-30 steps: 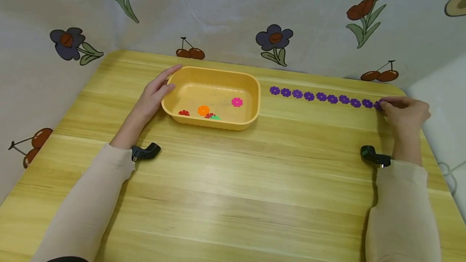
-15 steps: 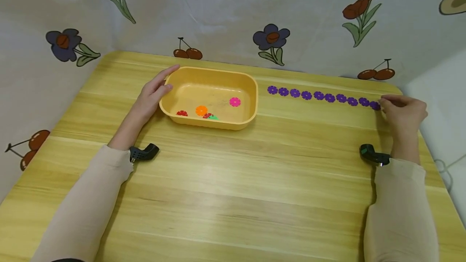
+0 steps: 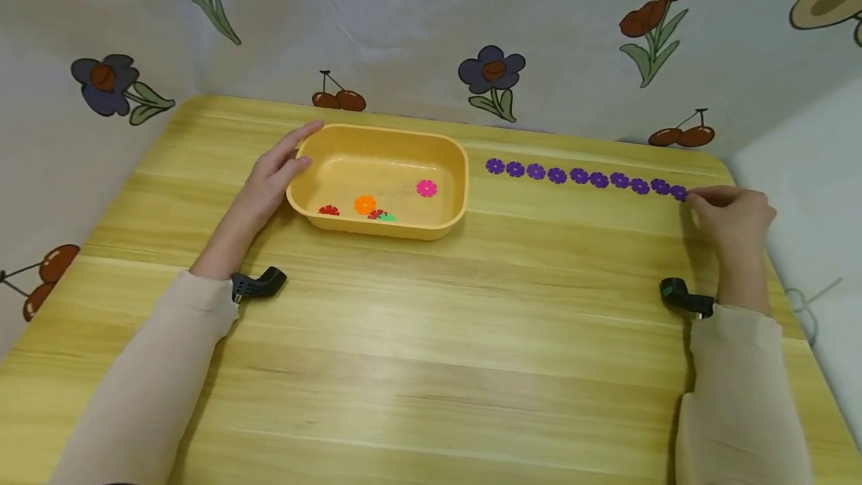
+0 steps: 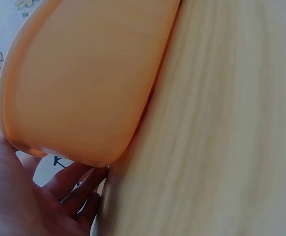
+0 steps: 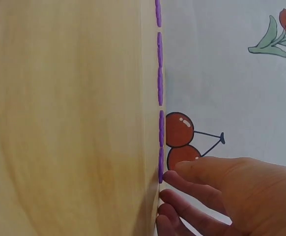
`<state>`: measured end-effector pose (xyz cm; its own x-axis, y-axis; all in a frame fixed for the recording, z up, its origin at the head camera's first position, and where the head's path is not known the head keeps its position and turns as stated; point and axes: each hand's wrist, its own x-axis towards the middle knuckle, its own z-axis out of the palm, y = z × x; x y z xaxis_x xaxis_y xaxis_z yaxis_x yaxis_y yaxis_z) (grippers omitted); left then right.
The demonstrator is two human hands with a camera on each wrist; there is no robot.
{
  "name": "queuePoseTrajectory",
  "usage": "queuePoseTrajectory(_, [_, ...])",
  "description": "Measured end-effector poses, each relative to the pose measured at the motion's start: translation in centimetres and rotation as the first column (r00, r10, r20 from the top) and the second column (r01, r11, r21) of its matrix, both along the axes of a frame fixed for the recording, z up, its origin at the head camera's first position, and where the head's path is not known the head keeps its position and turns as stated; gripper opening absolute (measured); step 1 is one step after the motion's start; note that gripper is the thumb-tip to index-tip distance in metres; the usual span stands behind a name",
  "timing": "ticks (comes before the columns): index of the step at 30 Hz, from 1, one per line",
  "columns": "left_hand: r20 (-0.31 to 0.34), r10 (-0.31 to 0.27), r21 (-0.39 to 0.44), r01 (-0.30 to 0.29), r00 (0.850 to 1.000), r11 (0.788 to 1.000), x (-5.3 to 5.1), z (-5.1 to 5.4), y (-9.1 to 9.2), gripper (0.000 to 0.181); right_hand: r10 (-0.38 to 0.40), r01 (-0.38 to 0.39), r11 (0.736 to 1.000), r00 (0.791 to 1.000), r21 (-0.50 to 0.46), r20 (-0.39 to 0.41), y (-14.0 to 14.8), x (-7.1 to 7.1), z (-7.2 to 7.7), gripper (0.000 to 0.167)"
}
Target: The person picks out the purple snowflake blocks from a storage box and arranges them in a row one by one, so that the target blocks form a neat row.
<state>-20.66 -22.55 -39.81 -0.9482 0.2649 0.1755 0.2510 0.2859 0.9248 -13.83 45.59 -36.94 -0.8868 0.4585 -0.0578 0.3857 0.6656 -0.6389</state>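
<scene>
In the head view, my left hand (image 3: 267, 180) holds the left end of a yellow plastic basin (image 3: 378, 229), thumb at the rim. The left wrist view shows its other fingers (image 4: 70, 184) against the outside of the basin. Several small flower-shaped discs lie inside: a pink disc (image 3: 426, 188), an orange disc (image 3: 365, 205), red ones and a green one, partly hidden by the near wall. My right hand (image 3: 735, 219) is at the right end of a row of purple flower-shaped discs (image 3: 599, 180). Its fingertips touch the edge of the last purple disc (image 5: 160, 166), flat on the table.
The wooden table (image 3: 431, 350) reaches back to a patterned cloth (image 3: 404, 43) with flowers and cherries. A white surface stands beyond the table's right edge. Black wrist cameras sit on both cuffs, the left one (image 3: 261, 283) close to the tabletop.
The whole head view has shifted slightly left. My right fingertips, earlier over the last purple disc, are now at its right edge, and it sits slightly closer to its neighbour. My left hand stays on the basin.
</scene>
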Motion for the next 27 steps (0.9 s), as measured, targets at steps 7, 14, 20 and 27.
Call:
queuePoseTrajectory(7, [-0.007, 0.023, -0.015, -0.023, 1.000, 1.000, 0.2, 0.1, -0.4, 0.052, 0.000, 0.001, 1.000, 1.000, -0.027, 0.025, -0.4, -0.2, -0.1, 0.044])
queuePoseTrajectory(14, [-0.008, 0.025, -0.007, -0.025, 1.000, 1.000, 0.2, 0.1, -0.6, 0.051, 0.022, -0.022, 1.000, 1.000, -0.020, 0.003, -0.6, -0.8, -0.1, 0.060])
queuePoseTrajectory(20, [-0.003, 0.012, 0.012, -0.012, 1.000, 1.000, 0.3, -0.3, -0.5, 0.052, 0.047, -0.047, 0.999, 0.999, 0.023, -0.003, -1.1, -0.8, 0.1, 0.060])
queuePoseTrajectory(27, [0.003, 0.010, -0.003, -0.010, 1.000, 1.000, 0.3, -0.5, -0.3, 0.053, 0.085, -0.079, 0.994, 0.994, 0.080, -0.071, -0.9, 0.2, 0.2, 0.061])
